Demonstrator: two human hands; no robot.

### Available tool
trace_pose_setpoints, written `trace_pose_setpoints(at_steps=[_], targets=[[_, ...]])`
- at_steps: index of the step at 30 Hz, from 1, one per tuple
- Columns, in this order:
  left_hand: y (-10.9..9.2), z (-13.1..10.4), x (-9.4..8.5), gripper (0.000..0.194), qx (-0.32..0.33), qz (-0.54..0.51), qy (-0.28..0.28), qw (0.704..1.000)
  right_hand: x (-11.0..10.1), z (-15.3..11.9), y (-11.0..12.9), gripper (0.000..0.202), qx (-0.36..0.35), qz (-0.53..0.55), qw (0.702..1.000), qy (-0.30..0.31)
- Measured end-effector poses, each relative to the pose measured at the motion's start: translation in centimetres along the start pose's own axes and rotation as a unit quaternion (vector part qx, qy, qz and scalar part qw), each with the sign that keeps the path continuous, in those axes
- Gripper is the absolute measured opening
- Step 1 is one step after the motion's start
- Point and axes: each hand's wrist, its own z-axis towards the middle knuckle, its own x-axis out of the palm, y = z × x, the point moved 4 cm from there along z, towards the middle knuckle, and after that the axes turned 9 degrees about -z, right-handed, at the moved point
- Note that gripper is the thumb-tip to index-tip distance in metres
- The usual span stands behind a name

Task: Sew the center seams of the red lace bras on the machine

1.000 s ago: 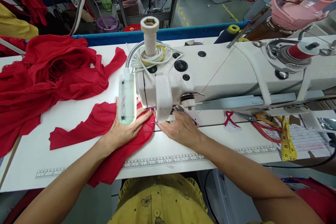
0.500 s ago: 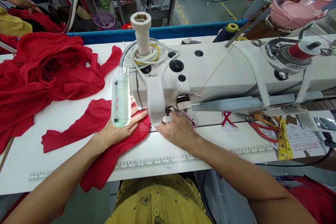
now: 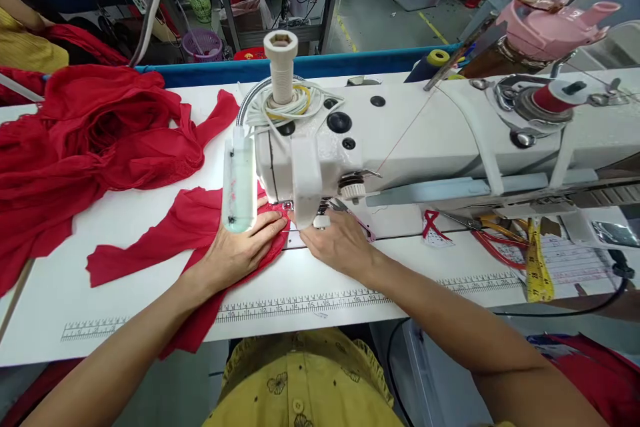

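Cloth heap left of machine

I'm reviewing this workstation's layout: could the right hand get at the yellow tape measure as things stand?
Probably yes: nothing tall shows on the tabletop between the right hand and the yellow tape measure, though that hand would have to leave the sewing machine.
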Motion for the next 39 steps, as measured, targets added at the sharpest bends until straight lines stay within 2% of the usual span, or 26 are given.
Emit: trace_pose_setpoints(at_steps=[6,15,21,26,32,39], targets=[[0.2,-0.3,0.0,0.039,-0.004,0.014,0.012,1.0,0.2,-0.5,0.1,0.022,0.003,-0.018,0.999,-0.03],[1.0,0.2,0.0,0.038,-0.02,-0.007,0.033,0.999,0.5,-0.2,0.2,0.025,0.014,-0.003,1.0,0.013],[0.6,0.4,-0.3,0.038,-0.008,0.038,0.027,0.999,-0.1,-0.1,-0.5,0.033,0.024,0.031,0.996,-0.075],[-0.2,0.5,-0.4,0.038,-0.012,0.043,0.012,0.999,-0.1,0.2,0.2,0.025,0.012,0.049,0.998,-0.035],[-0.9,0.1,0.1,0.034,0.027,0.086,-0.048,0.995,0.1,0.3,0.1,0.029,0.009,0.055,0.998,-0.004],[-1.5,0.2,0.1,0.038,-0.03,0.059,-0.031,0.997,0.0,0.2,0.0,0.031,0.001,0.033,0.999,-0.001]])
